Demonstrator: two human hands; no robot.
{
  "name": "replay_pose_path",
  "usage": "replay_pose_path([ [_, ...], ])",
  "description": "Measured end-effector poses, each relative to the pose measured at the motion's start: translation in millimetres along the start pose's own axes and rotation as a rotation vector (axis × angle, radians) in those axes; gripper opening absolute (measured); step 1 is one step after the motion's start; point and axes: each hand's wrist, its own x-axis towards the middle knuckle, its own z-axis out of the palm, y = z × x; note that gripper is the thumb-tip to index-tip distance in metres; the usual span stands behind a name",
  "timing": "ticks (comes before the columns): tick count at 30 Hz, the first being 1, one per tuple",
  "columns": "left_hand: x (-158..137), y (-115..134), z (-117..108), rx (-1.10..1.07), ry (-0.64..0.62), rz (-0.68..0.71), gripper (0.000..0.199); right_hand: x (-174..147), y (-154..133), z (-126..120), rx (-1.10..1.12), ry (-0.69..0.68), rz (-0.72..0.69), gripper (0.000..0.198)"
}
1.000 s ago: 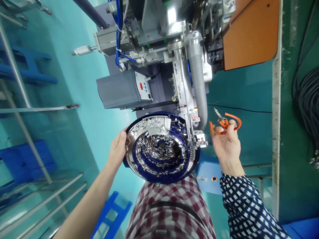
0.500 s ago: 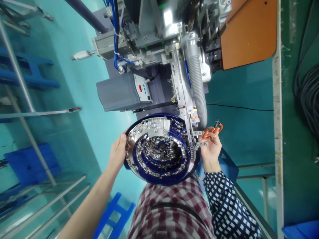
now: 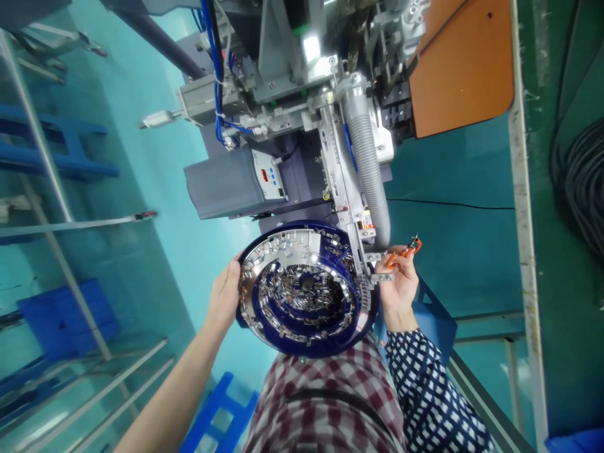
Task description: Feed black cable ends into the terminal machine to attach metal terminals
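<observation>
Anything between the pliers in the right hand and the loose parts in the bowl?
Yes, in this view: the lower end of the metal rail and the small brackets beside it stand between the pliers and the loose parts in the bowl.

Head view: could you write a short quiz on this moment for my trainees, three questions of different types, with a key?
1. True or false: the left hand touches the bowl.

2. What does the right hand hold?
A) a blue stool
B) an orange tool
C) a coil of cable

3. Fill in: the display on the grey box glows ____.

Key: 1. True. 2. B. 3. Red.
</observation>
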Motion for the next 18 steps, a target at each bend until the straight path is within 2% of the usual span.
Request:
replay_pose_path([
  [7,1.7,-2.6,0.6,-0.028,-0.026,0.036,0.065,-0.9,-2.1,-2.3,-0.013,-0.038,0.032,0.027],
  [18,4.0,-8.2,2.2,-0.109,-0.049,0.013,0.062,1.1,-4.1,-4.1,-0.030,0.014,0.042,0.022],
])
